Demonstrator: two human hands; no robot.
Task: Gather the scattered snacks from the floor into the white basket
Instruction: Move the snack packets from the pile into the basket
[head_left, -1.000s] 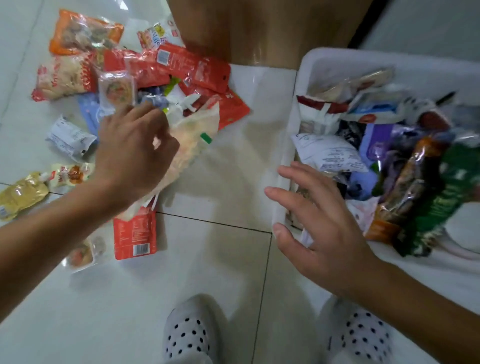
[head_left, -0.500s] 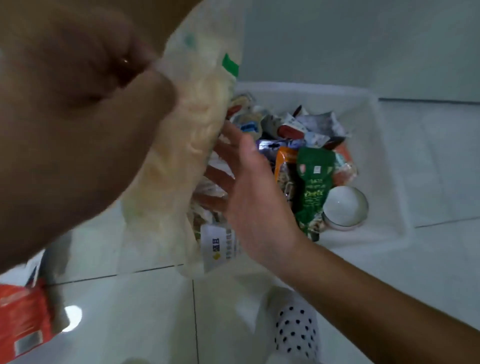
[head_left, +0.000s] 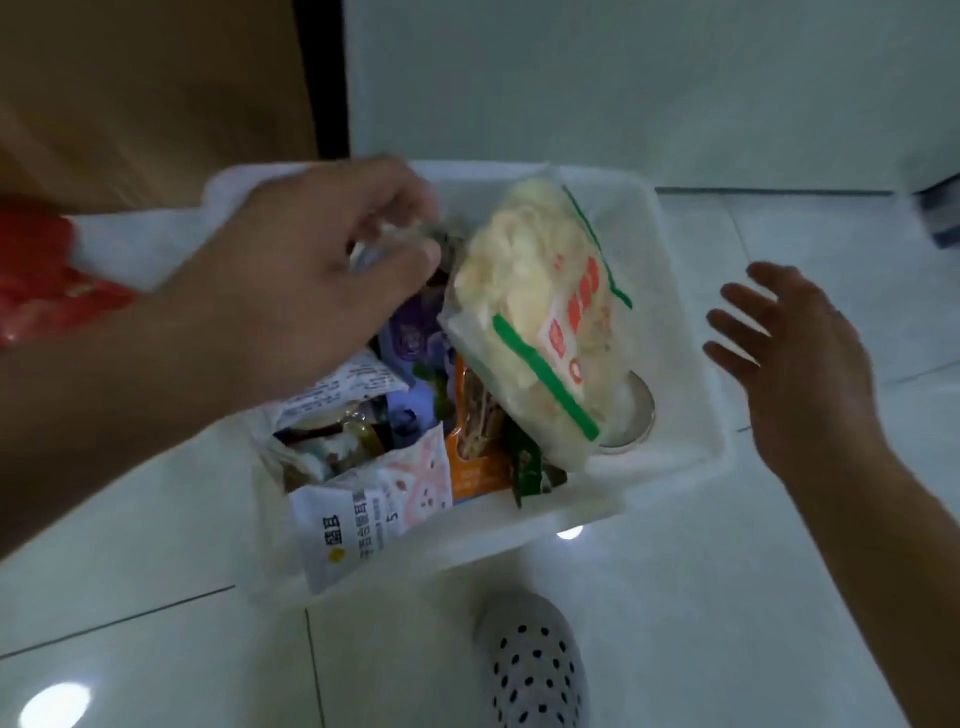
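My dotted slipper (head_left: 530, 670) is nearest, on the floor tiles. Past it the white basket (head_left: 670, 291) holds a heap of snacks, with the clear bag of chips (head_left: 535, 322) lying tilted on top. My right hand (head_left: 795, 353) hovers beside the basket, fingers spread, empty. My left hand (head_left: 311, 280) curls at the bag's top corner, too blurred to tell if it grips. Red packets (head_left: 41, 270) lie far left.
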